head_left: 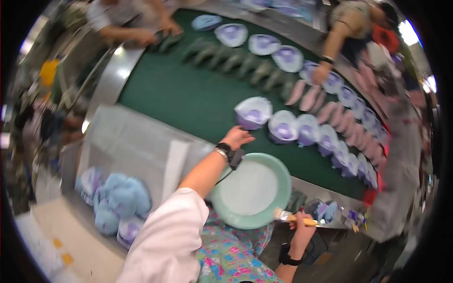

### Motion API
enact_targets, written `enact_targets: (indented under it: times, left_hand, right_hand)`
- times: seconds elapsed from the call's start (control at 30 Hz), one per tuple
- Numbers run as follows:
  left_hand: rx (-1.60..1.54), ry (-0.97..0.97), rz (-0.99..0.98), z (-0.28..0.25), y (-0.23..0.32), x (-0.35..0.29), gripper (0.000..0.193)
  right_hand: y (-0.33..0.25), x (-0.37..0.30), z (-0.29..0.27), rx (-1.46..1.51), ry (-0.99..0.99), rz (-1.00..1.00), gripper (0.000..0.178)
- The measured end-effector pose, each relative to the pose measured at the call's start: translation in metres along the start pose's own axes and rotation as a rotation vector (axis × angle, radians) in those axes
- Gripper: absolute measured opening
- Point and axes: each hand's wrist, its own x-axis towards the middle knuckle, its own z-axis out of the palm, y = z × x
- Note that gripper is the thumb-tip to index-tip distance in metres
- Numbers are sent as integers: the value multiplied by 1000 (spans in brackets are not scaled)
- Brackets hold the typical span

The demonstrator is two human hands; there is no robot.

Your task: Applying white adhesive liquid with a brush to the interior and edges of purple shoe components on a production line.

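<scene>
My left hand (238,137) is over the near side of the green belt, its fingers apart, next to a white-and-purple cup-shaped piece (254,113). A fingertip is at that piece's lower edge; whether it touches cannot be made out. My right hand (302,230) is closed round the yellow handle of a flat paintbrush (285,216), whose pale bristles are by the rim of a light green basin (284,181). Whitish liquid fills much of the basin, which sits close in front of me. Similar purple cup-shaped pieces (307,130) form a row to the right.
Grey-green curved pieces (233,63) and pink ones (328,113) line the belt (165,89), with another cup row (264,45) beyond. A person's hand (322,73) reaches in at the far side; another's hands (160,34) work at far left. Light blue pieces (122,198) pile up left.
</scene>
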Motion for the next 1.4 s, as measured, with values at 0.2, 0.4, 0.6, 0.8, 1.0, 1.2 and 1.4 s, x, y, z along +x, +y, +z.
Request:
enact_targets:
  times: [0.2,0.4,0.6,0.8,1.0,1.2,1.4]
  left_hand:
    - [998,134,463,-120,44,-187,37]
    - [1382,1368,555,-341,53,-409,56]
    - [1210,1025,596,-409,18,-447,75]
    - [1205,1125,513,-378,66,-352,61]
    - [23,172,728,-305,116,-313,49]
    - [-220,-592,315,-150,75,-317,58]
    - [-455,-750,25,-97,29,-336,45]
  right_hand:
    - [-59,-27,52,-189,-135,-367,32]
    - [-69,-24,82,15,-374,-367,38]
    - [-85,-59,114,-13,-529,-355,32]
    - [-89,-85,116,-32,-542,-408,31]
    - [-92,-106,128,-102,-593,-524,21]
    - [-118,-151,192,-454,-606,-1398,30]
    - [-108,-148,183,-608,-699,-1315,34]
